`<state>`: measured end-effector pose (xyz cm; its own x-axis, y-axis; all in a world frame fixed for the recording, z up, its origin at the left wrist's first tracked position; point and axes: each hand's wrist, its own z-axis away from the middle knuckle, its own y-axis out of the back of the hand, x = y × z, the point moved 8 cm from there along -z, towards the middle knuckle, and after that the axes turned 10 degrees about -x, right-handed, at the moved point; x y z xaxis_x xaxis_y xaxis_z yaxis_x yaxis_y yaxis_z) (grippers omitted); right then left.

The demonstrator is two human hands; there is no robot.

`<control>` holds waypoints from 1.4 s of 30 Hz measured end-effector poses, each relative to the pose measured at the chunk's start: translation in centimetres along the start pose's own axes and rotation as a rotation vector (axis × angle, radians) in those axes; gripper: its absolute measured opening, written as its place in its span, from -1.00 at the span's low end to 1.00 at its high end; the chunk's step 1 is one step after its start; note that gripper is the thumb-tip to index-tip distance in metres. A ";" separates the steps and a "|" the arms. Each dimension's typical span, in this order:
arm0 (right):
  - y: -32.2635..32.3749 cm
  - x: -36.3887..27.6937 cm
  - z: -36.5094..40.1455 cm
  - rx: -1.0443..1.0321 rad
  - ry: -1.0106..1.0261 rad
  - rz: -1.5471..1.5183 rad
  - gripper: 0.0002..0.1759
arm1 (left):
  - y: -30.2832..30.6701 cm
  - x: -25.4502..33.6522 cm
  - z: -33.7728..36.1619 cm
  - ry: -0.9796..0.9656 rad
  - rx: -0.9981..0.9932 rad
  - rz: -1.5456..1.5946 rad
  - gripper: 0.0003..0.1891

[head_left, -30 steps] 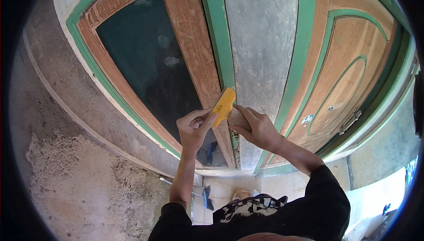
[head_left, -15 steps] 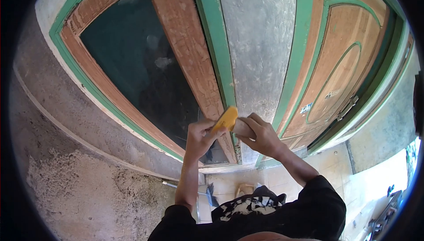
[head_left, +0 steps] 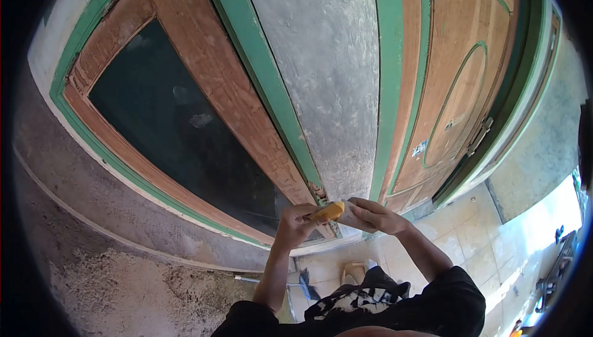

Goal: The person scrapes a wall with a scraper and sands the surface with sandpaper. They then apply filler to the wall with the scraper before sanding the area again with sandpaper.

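Note:
My left hand (head_left: 294,226) is closed on a flat yellow piece (head_left: 330,212), its thumb laid along one face. From the right, my right hand (head_left: 384,218) pinches a pale greyish flat piece (head_left: 354,216) whose near end overlaps the yellow one in this view. What exactly the two pieces are, I cannot tell. Both hands are held close together in front of my body. Behind them stands a window with a bare brown wooden frame (head_left: 231,84) and dark glass (head_left: 170,114), set in a green surround (head_left: 265,71).
A grey wall strip (head_left: 327,77) separates the window from a brown panelled door (head_left: 463,84) with green trim and a metal handle (head_left: 480,136). Below lie pale floor tiles (head_left: 441,244), a broom-like tool (head_left: 306,284) and a rough concrete surface (head_left: 123,294).
Both hands have dropped lower in view with the two pieces, and the yellow piece is now tilted flatter. The window and door have shifted left in view.

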<state>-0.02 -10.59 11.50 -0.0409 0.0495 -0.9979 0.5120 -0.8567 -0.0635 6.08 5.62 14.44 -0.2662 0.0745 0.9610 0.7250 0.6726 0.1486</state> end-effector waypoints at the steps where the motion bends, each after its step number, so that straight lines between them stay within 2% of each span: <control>1: -0.4 0.1 0.2 -0.051 -0.026 -0.037 -0.50 | -0.2 -0.1 0.0 -0.001 -0.011 0.004 -0.79; 3: -0.4 0.9 0.0 -0.086 -0.016 -0.039 -0.46 | -0.5 -0.5 0.4 0.019 0.002 0.023 -0.77; 5: -0.4 -0.2 -0.3 -0.056 0.152 0.123 -0.51 | -0.5 -1.5 1.0 0.036 0.015 -0.010 -0.76; 6: -0.6 -0.3 -0.4 -0.059 0.146 0.124 -0.51 | -0.5 -1.8 1.3 0.037 0.019 -0.005 -0.76; 8: -1.8 0.0 -0.7 -0.191 0.072 -0.096 -0.51 | -0.5 -2.0 1.6 0.021 0.016 -0.004 -0.75; 9: -2.1 -0.3 -0.7 -0.192 0.069 -0.094 -0.51 | -0.5 -1.5 1.8 0.019 0.018 -0.002 -0.75; 11: -3.3 0.7 -0.6 -0.289 -0.110 -0.303 -0.54 | -1.1 1.4 1.8 -0.112 -0.036 -0.351 -0.75; 15: -4.6 3.5 -1.1 -0.408 -0.111 -0.546 -0.62 | -0.9 1.6 3.0 -0.217 -0.020 -0.424 -0.74; 18: -5.1 4.6 -1.4 -0.344 -0.143 -0.603 -0.65 | -0.4 1.5 3.8 -0.144 0.007 -0.436 -0.73; 23: -5.8 3.8 -1.4 -0.285 -0.148 -0.525 -0.62 | -0.6 1.3 4.1 -0.178 0.014 -0.487 -0.74; 25: -5.9 4.2 -1.0 -0.260 -0.224 -0.503 -0.62 | -1.4 2.3 3.7 -0.329 -0.091 -0.428 -0.74; 26: -5.9 4.3 -0.9 -0.261 -0.227 -0.502 -0.62 | -1.7 1.7 4.0 -0.328 -0.088 -0.427 -0.74; 28: -6.0 5.1 -0.4 -0.267 -0.311 -0.539 -0.62 | -2.3 -0.9 4.4 -0.162 -0.139 -0.145 -0.72; 32: -6.9 5.2 0.1 -0.315 -0.234 -0.645 -0.66 | -2.4 -1.6 4.8 -0.116 -0.091 -0.178 -0.80; 35: -7.4 4.6 0.3 -0.190 -0.176 -0.625 -0.69 | -1.4 -2.4 4.5 -0.118 -0.001 -0.161 -0.79; 37: -6.0 3.8 0.8 0.002 0.002 -0.450 -0.62 | -0.9 -1.3 4.0 -0.154 0.026 -0.244 -0.77; 38: -5.6 3.3 1.1 -0.035 0.076 -0.265 -0.53 | -0.7 -0.9 3.9 -0.116 0.031 -0.286 -0.77; 39: -5.1 3.4 1.5 -0.038 0.079 -0.259 -0.53 | -0.8 -0.2 3.8 -0.121 0.034 -0.288 -0.77; 41: -4.6 2.2 1.9 -0.053 0.083 0.209 -0.46 | -1.0 1.0 3.5 -0.082 0.026 -0.318 -0.79; 42: -4.7 1.4 2.2 -0.055 0.090 0.213 -0.46 | -1.2 2.1 3.3 -0.087 0.028 -0.325 -0.79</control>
<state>-4.36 -7.61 10.44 0.1487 -0.0818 -0.9855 0.5468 -0.8236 0.1508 2.58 7.42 15.52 -0.5346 -0.0848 0.8408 0.5761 0.6914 0.4360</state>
